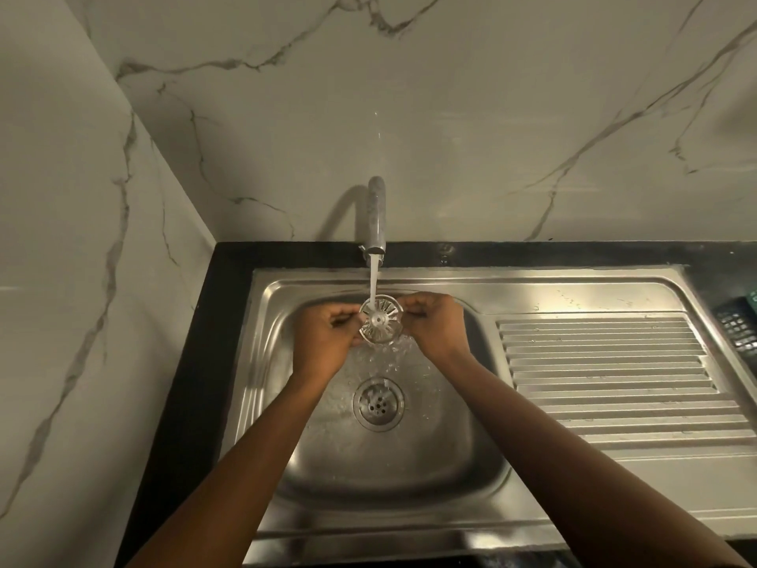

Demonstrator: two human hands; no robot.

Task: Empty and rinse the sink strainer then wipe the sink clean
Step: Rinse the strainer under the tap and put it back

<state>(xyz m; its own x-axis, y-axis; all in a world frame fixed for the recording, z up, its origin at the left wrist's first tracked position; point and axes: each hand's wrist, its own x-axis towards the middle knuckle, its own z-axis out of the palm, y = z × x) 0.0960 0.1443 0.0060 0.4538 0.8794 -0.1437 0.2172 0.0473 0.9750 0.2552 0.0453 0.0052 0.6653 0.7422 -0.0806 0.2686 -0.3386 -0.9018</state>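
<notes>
Round slotted steel sink strainer [380,320] held under the tap stream — left hand [323,336] and right hand [436,325] pinch opposite rims. Light, stiff, wet — likely slippery; rim grip suits.

A black countertop [532,254] is seen across the middle of the frame and down the left side. A stainless steel sink [450,280] is set into it. The basin is placed lower centre and a ribbed drainboard [606,375] is formed to its right. At the right edge, a dark grid-patterned object [737,330] is laid on the countertop just beside the drainboard; it is cropped and cannot be identified.
</notes>
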